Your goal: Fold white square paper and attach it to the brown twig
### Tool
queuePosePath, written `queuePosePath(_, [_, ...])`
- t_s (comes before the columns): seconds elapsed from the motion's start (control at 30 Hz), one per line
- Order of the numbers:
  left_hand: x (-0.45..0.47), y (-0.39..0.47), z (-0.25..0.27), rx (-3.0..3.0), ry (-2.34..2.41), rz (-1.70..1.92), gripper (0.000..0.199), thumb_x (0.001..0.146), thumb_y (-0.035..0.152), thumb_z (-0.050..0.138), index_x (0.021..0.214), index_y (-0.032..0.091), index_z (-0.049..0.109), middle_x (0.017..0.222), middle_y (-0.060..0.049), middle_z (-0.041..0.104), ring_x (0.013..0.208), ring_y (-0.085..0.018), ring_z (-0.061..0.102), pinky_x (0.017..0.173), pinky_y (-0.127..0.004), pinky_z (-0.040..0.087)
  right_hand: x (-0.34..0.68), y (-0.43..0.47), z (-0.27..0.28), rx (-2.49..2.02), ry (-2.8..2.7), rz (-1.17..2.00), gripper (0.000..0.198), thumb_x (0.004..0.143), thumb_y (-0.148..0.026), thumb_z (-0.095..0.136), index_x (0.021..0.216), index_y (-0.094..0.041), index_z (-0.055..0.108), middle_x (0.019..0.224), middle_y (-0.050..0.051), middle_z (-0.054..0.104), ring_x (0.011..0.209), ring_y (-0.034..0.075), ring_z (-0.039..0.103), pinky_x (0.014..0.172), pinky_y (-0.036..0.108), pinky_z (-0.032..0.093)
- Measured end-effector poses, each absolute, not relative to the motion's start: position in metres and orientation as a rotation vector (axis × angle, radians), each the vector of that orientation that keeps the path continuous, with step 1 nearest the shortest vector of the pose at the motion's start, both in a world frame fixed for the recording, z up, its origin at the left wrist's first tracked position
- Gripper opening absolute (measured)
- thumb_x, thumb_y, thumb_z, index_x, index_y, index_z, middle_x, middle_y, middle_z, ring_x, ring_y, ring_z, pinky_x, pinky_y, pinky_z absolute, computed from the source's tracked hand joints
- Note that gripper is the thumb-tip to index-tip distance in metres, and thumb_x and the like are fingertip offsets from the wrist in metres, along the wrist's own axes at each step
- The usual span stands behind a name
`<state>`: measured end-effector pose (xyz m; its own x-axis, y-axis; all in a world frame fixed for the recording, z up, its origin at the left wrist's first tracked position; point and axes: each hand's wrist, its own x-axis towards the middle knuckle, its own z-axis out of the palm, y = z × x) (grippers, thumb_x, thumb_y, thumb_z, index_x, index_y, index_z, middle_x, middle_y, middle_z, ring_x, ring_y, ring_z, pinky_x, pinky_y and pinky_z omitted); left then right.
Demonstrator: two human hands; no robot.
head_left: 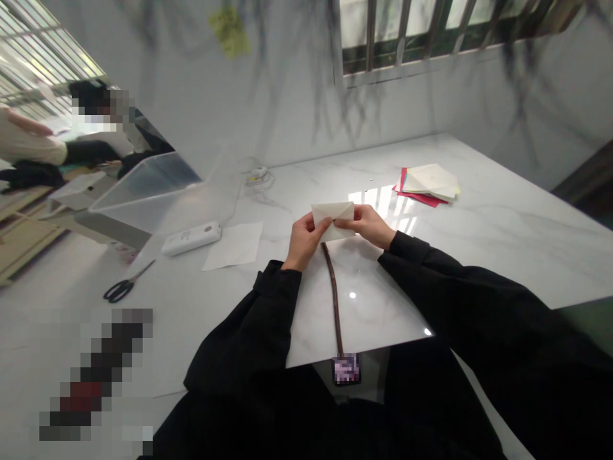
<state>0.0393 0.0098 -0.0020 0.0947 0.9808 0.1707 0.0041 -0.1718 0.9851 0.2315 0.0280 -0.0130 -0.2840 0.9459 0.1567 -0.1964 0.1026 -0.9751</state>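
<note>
A small cream-coloured piece of folded paper (334, 209), shaped much like an envelope, is held up between my two hands above the white marbled table. My left hand (306, 239) grips its left side, with the thumb pressed on the front face near the middle. On the right side, my right hand (368, 225) pinches it, thumb also at the middle of the paper. The fingers behind the paper are partly hidden. Below the paper a thin brown stick-like strip (334, 297) runs toward the table's front edge, ending at a small blurred-out square (346, 369).
Coloured paper sheets (426, 184) are stacked at back right. To the left lie a white sheet (234, 245), a white power strip-like device (191, 239), scissors (127, 285) and a clear plastic bin (143, 191). Other people (96, 128) sit far left.
</note>
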Motion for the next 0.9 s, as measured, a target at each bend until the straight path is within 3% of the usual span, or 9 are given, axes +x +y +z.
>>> queuePosePath(0.13, [0.029,0.011,0.001,1.6,1.439,1.23,0.042,0.087,0.062,0.07,0.094,0.02,0.072,0.091,-0.006,0.076,0.076,-0.02,0.068,0.072,-0.032,0.055,0.249,0.041,-0.015,-0.852,-1.143,1.461,0.052,0.06,-0.044,0.1,0.1,-0.018,0.081,0.104,0.008,0.082,0.099,0.026,0.075,0.096,0.043,0.06])
queuePosePath(0.23, [0.025,0.007,0.002,1.931,1.798,1.042,0.031,0.086,0.046,0.075,0.108,0.023,0.074,0.095,-0.005,0.076,0.085,-0.023,0.069,0.084,-0.035,0.053,0.263,0.05,-0.018,-0.865,-1.038,1.498,0.053,0.058,-0.046,0.101,0.099,-0.019,0.08,0.107,0.009,0.082,0.105,0.027,0.074,0.1,0.043,0.059])
queuePosePath(0.3, [0.025,0.004,0.002,2.066,1.858,0.901,0.038,0.082,0.035,0.077,0.119,0.025,0.073,0.096,-0.005,0.076,0.092,-0.026,0.07,0.089,-0.037,0.051,0.268,0.053,-0.02,-0.856,-1.018,1.516,0.054,0.057,-0.048,0.102,0.098,-0.019,0.08,0.106,0.009,0.082,0.106,0.026,0.074,0.102,0.043,0.058])
queuePosePath(0.43, [0.024,0.006,-0.001,1.932,1.728,1.006,0.041,0.075,0.024,0.08,0.116,0.026,0.076,0.086,-0.003,0.075,0.081,-0.024,0.069,0.085,-0.035,0.05,0.271,0.054,-0.021,-0.839,-1.093,1.565,0.054,0.056,-0.048,0.102,0.095,-0.019,0.08,0.105,0.01,0.082,0.1,0.025,0.075,0.098,0.042,0.059])
queuePosePath(0.6, [0.018,0.012,0.002,1.39,1.37,1.075,0.045,0.068,0.037,0.09,0.108,0.019,0.077,0.087,-0.006,0.077,0.07,-0.018,0.068,0.071,-0.031,0.05,0.272,0.048,-0.011,-0.822,-1.459,1.545,0.042,0.061,-0.046,0.098,0.086,-0.018,0.081,0.09,0.007,0.081,0.085,0.022,0.073,0.087,0.039,0.06])
queuePosePath(0.77, [0.019,0.006,0.012,1.18,1.062,0.999,0.047,0.068,0.043,0.094,0.104,0.017,0.08,0.103,-0.01,0.079,0.08,-0.016,0.071,0.081,-0.031,0.055,0.27,0.044,0.0,-0.803,-1.744,1.347,0.034,0.063,-0.043,0.096,0.081,-0.017,0.081,0.078,0.003,0.077,0.076,0.02,0.069,0.075,0.034,0.055])
queuePosePath(0.9, [0.019,0.003,0.016,1.163,0.989,0.912,0.044,0.07,0.04,0.095,0.106,0.019,0.081,0.104,-0.009,0.079,0.084,-0.016,0.071,0.085,-0.032,0.056,0.266,0.04,0.005,-0.739,-1.806,1.227,0.033,0.069,-0.046,0.094,0.082,-0.019,0.082,0.088,0.006,0.079,0.086,0.023,0.072,0.083,0.038,0.055])
